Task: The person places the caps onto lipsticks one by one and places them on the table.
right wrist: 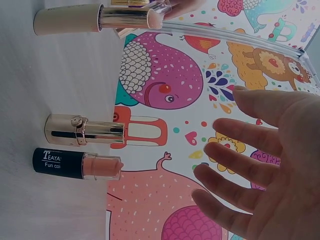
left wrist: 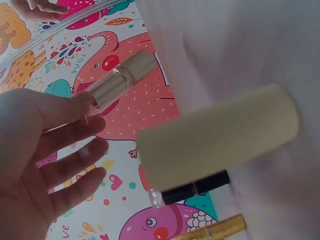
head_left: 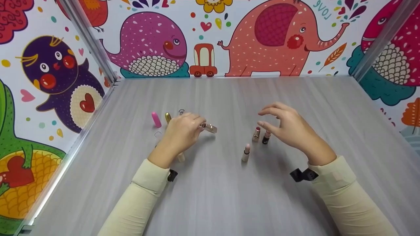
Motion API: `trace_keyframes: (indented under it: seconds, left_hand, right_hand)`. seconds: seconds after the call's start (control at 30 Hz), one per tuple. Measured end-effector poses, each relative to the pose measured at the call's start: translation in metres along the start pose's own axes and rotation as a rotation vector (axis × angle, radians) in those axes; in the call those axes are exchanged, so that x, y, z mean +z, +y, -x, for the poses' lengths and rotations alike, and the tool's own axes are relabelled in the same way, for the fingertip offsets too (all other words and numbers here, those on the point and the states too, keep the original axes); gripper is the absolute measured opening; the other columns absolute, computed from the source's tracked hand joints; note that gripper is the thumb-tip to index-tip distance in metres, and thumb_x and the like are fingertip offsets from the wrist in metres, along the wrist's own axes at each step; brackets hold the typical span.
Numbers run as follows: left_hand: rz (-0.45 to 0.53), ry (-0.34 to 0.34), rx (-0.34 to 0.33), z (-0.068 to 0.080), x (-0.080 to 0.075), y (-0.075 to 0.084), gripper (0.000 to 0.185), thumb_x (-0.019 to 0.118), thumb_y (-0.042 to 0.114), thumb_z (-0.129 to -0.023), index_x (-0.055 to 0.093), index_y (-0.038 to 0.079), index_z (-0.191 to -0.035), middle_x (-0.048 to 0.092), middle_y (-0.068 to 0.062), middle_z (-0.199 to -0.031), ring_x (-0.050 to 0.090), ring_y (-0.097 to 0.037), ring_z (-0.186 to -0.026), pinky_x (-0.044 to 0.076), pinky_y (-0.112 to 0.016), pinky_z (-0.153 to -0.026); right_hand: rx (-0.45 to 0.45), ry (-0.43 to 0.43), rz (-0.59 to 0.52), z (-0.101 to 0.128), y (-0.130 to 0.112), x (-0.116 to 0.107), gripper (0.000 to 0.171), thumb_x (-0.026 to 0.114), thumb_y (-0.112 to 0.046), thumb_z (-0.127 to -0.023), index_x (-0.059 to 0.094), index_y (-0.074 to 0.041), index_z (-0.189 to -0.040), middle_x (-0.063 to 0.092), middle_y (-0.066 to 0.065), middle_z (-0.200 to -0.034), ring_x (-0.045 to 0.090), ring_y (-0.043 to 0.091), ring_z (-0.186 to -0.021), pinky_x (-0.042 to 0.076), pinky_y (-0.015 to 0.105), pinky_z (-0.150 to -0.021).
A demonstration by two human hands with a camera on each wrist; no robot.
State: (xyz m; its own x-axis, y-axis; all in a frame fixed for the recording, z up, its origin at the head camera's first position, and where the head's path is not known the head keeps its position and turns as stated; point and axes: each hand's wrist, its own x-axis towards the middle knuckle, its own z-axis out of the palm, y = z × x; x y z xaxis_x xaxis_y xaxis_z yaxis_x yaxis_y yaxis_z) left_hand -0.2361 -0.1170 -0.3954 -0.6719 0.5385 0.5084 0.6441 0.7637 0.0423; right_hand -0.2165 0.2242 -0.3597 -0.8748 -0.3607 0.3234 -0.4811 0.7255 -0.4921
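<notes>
Head view: the table [head_left: 229, 196] is a pale grey, wood-grained surface enclosed on three sides by walls [head_left: 272, 36] printed with cartoon animals; metal struts run up both rear corners. The left hand [head_left: 180, 132] pinches a gold lipstick cap [head_left: 210, 127] at its fingertips, held just above the table. Just beyond that grip lie a pink tube [head_left: 156, 119] and a gold tube [head_left: 168, 117]. The right hand [head_left: 288, 126] hovers with the grip spread and holding nothing. Directly below its fingertips stand two uncapped lipsticks, a gold-cased lipstick [head_left: 256, 134] and a black-cased lipstick [head_left: 266, 137], nearly touching. A cream-cased lipstick [head_left: 245, 153] stands nearer the person, between the two hands.

Left wrist view: the fingers [left wrist: 75, 135] are loosely extended, with the cap [left wrist: 120, 80] pinched at the uppermost fingertips. A cream cylinder [left wrist: 220, 137], a black tube [left wrist: 195, 187] and the gold tube [left wrist: 215, 230] lie on the table beside the grip.

Right wrist view: the grip [right wrist: 250, 165] is spread wide and apart from the three lipsticks. The black case [right wrist: 57, 162] reads "TEAYA" in part.
</notes>
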Motion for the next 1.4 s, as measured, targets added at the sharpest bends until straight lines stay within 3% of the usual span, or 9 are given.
trace_keyframes:
  seconds: [0.7, 1.17, 1.4]
  left_hand:
    - [-0.041, -0.036, -0.015, 0.003, 0.006, -0.006, 0.015, 0.084, 0.012, -0.092, 0.08, 0.007, -0.105, 0.079, -0.006, -0.098, 0.074, -0.026, -0.089, 0.062, -0.04, -0.075]
    - [-0.058, -0.017, -0.026, 0.003, 0.009, -0.007, 0.015, 0.084, 0.013, -0.093, 0.08, 0.007, -0.106, 0.079, -0.007, -0.099, 0.074, -0.025, -0.088, 0.062, -0.039, -0.074]
    - [-0.054, 0.005, -0.078, 0.001, 0.009, -0.016, 0.011, 0.082, 0.008, -0.093, 0.08, 0.005, -0.104, 0.079, -0.008, -0.096, 0.07, -0.026, -0.084, 0.059, -0.038, -0.073]
  right_hand:
    - [-0.029, 0.018, 0.001, -0.002, 0.001, -0.002, 0.03, 0.082, -0.017, -0.096, 0.076, -0.009, -0.124, 0.068, 0.008, -0.129, 0.066, 0.033, -0.123, 0.055, 0.056, -0.098]
    - [0.043, -0.028, 0.002, -0.003, 0.005, -0.004, 0.035, 0.078, -0.023, -0.1, 0.073, -0.01, -0.132, 0.065, 0.011, -0.137, 0.061, 0.036, -0.13, 0.052, 0.061, -0.104]
    - [0.069, -0.046, 0.013, -0.002, 0.008, -0.005, 0.038, 0.077, -0.025, -0.1, 0.07, -0.011, -0.136, 0.062, 0.012, -0.141, 0.059, 0.037, -0.133, 0.049, 0.063, -0.108]
